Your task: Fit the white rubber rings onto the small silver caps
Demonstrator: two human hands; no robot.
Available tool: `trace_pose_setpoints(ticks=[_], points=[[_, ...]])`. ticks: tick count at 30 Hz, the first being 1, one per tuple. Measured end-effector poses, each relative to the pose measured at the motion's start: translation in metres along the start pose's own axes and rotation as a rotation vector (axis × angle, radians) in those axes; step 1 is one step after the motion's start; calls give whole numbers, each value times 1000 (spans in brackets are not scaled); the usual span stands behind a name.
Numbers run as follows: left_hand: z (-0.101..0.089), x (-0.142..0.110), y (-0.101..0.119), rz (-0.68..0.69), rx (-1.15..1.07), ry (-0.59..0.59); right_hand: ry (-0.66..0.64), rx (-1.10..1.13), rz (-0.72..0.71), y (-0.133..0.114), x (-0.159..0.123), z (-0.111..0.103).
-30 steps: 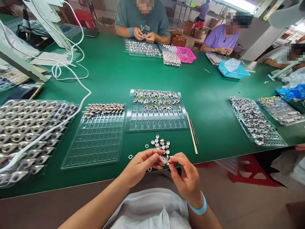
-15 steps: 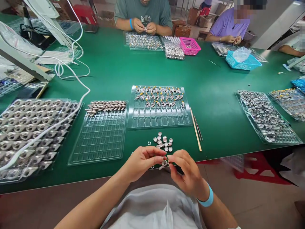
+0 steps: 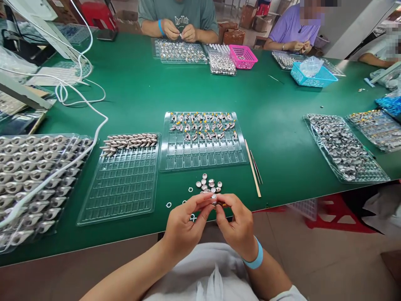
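Observation:
Near the table's front edge, my left hand (image 3: 184,221) and my right hand (image 3: 237,223) meet, their thumbs and fingers pinching one small silvery part (image 3: 214,198). A bit of orange shows by the right fingertips; the fingers hide most of the part. Just beyond them lies a loose pile of small round pinkish-grey caps (image 3: 204,182). Several thin white rings (image 3: 168,205) lie by my left hand. Further up, a clear tray (image 3: 200,159) holds rows of small stemmed grey parts with orange tips (image 3: 200,125).
Left of centre stands a clear tray (image 3: 117,188) with stacked elongated parts; further left is a fuller tray (image 3: 34,167) crossed by a white cable (image 3: 97,125). A wooden stick (image 3: 252,169) and tweezers (image 3: 257,167) lie right. Co-workers sit opposite, near a pink basket (image 3: 242,57).
The view has shifted, so the table things sit further left. My hands have drawn together and turned upward, and the right fingers, spread before, now pinch the small part with the left.

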State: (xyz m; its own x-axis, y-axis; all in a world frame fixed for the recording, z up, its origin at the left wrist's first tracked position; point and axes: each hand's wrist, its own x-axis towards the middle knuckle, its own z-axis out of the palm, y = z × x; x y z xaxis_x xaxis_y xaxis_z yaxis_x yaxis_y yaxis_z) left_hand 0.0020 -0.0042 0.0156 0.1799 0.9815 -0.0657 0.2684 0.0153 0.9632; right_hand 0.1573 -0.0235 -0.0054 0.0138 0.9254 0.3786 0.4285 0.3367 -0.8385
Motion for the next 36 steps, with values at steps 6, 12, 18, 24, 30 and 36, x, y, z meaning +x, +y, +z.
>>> trace_pose_setpoints(ticks=[6,12,18,24,30,36], points=[[4,3,1,132,145,88,36,-48,84,1,-2,-1],[4,9,-4,312,127,39,-79,425,540,4,2,-7],[8,15,-7,445,95,87,-82,843,739,8,7,-1],[11,14,-8,483,116,123,-44,879,756,4,6,6],[11,13,-11,533,159,161,-36,853,755,2,6,9],[10,12,-15,560,201,172,-25,878,787,-1,4,14]])
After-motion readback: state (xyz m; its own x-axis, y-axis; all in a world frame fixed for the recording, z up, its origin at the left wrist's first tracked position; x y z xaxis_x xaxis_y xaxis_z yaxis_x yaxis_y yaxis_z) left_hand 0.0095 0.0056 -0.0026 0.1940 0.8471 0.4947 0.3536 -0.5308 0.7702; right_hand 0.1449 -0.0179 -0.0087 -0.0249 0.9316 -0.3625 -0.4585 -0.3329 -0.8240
